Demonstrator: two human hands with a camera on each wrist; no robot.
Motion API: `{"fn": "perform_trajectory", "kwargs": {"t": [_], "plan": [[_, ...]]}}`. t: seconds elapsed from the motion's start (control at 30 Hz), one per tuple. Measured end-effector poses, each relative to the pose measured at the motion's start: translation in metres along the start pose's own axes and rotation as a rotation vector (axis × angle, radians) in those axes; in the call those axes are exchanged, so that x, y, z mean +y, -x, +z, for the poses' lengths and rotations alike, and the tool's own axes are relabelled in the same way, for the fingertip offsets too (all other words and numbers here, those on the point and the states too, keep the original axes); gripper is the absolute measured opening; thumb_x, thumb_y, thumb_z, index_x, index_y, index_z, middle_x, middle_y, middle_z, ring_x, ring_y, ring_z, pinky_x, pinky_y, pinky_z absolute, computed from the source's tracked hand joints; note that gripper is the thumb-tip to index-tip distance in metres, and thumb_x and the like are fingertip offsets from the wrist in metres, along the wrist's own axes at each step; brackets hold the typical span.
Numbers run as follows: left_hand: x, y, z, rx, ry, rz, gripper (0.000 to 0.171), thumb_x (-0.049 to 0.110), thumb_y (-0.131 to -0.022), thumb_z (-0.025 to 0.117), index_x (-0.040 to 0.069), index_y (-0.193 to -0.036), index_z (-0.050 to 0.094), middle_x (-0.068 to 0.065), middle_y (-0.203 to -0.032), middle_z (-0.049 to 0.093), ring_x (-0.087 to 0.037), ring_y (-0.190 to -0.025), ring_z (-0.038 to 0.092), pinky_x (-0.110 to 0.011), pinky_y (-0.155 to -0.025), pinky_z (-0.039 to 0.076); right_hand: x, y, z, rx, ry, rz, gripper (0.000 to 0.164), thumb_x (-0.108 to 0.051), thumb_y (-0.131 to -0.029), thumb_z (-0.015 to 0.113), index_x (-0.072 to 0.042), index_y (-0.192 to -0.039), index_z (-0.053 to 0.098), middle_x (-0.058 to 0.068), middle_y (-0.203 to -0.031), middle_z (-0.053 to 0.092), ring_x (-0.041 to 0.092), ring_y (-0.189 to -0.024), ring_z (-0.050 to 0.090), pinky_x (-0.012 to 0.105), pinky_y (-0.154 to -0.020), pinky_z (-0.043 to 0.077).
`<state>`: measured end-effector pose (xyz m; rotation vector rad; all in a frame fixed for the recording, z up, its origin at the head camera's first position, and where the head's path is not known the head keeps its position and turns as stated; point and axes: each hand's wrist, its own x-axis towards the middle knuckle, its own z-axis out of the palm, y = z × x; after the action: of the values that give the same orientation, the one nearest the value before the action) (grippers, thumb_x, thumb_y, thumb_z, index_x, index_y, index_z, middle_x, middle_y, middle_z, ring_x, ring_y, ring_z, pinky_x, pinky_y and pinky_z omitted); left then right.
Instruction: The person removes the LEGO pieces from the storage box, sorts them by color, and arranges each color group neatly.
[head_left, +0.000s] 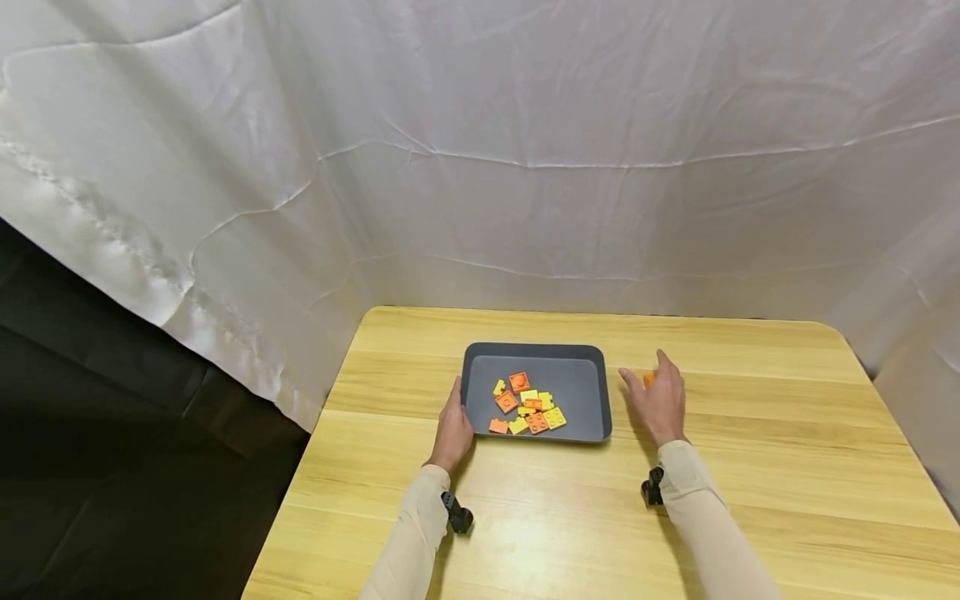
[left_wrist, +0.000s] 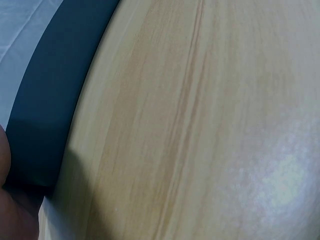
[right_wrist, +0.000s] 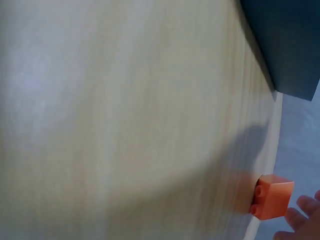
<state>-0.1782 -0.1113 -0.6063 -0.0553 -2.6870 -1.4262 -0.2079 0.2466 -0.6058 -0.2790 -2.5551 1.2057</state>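
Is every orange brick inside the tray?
No, one orange brick sits outside the dark tray, beside the right hand.

Gray tray [head_left: 581, 387] of toy bricks [head_left: 536, 422], one orange brick [right_wrist: 274, 200] outside

The shallow, rectangular tray lies flat, gripped at its near left corner by the left hand [head_left: 452, 433]. Orange and yellow bricks cluster loosely in its near, left-to-middle part, some studs-up, others turned over. The orange brick is right of the tray, two studs showing, beside the right hand's [head_left: 660, 407] fingertips; contact is unclear.
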Motion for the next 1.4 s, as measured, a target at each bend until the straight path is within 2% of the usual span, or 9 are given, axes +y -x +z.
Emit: {"fn": "perform_trajectory", "kwargs": {"t": [0.2,0.43,0.67,0.8,0.97,1.13,1.4], "plan": [[0.0,0.0,0.0,-0.005,0.0,-0.011,0.055,-0.012,-0.105,0.032,-0.011,-0.159,0.023,-0.028,-0.163,0.03,-0.04,-0.15,0.034,-0.049,-0.123,0.032,-0.005,0.0,0.006,-0.068,-0.027,-0.062,0.089,-0.036,-0.099,0.071,0.006,-0.162,0.023,0.035,-0.16,0.031,0.053,-0.147,0.029,0.062,-0.127,0.014],[0.001,0.0,0.0,-0.007,-0.014,-0.01,0.055,-0.012,-0.106,0.033,-0.011,-0.16,0.022,-0.027,-0.164,0.03,-0.039,-0.149,0.034,-0.048,-0.123,0.032,-0.013,0.003,0.016,-0.104,-0.04,-0.145,0.092,-0.038,-0.098,0.073,0.004,-0.162,0.023,0.033,-0.16,0.034,0.052,-0.146,0.032,0.063,-0.126,0.016],[0.002,0.001,-0.001,-0.007,-0.012,-0.004,0.056,-0.012,-0.105,0.033,-0.011,-0.16,0.022,-0.028,-0.164,0.03,-0.04,-0.149,0.034,-0.05,-0.123,0.032,-0.027,0.012,0.028,-0.156,-0.058,-0.205,0.093,-0.034,-0.097,0.077,0.002,-0.163,0.023,0.031,-0.161,0.035,0.049,-0.147,0.033,0.066,-0.121,0.027],[0.002,0.001,-0.002,-0.014,-0.003,-0.009,0.056,-0.012,-0.105,0.032,-0.01,-0.161,0.022,-0.027,-0.164,0.029,-0.04,-0.15,0.033,-0.05,-0.124,0.031,-0.035,0.016,0.036,-0.19,-0.053,-0.238,0.092,-0.033,-0.097,0.076,0.002,-0.163,0.023,0.029,-0.163,0.032,0.047,-0.149,0.032,0.061,-0.125,0.021],[0.002,0.002,-0.003,-0.016,-0.012,-0.017,0.057,-0.011,-0.106,0.033,-0.009,-0.161,0.021,-0.026,-0.165,0.029,-0.039,-0.15,0.033,-0.049,-0.124,0.031,-0.045,0.019,0.045,-0.232,-0.058,-0.267,0.092,-0.032,-0.096,0.077,0.002,-0.163,0.024,0.028,-0.162,0.034,0.045,-0.146,0.037,0.058,-0.127,0.017],[0.001,0.002,-0.002,-0.015,-0.016,-0.019,0.057,-0.012,-0.105,0.033,-0.008,-0.161,0.021,-0.027,-0.165,0.029,-0.04,-0.15,0.033,-0.05,-0.123,0.032,-0.055,0.023,0.055,-0.276,-0.09,-0.278,0.094,-0.028,-0.096,0.078,0.001,-0.164,0.021,0.028,-0.161,0.036,0.044,-0.144,0.041,0.059,-0.126,0.022],[0.001,0.001,-0.002,-0.016,-0.016,-0.006,0.057,-0.013,-0.104,0.033,-0.01,-0.16,0.021,-0.027,-0.164,0.029,-0.04,-0.15,0.033,-0.049,-0.123,0.031,-0.07,0.029,0.073,-0.361,-0.117,-0.285,0.093,-0.029,-0.097,0.077,0.002,-0.164,0.02,0.029,-0.159,0.04,0.046,-0.142,0.043,0.064,-0.112,0.042]]}}
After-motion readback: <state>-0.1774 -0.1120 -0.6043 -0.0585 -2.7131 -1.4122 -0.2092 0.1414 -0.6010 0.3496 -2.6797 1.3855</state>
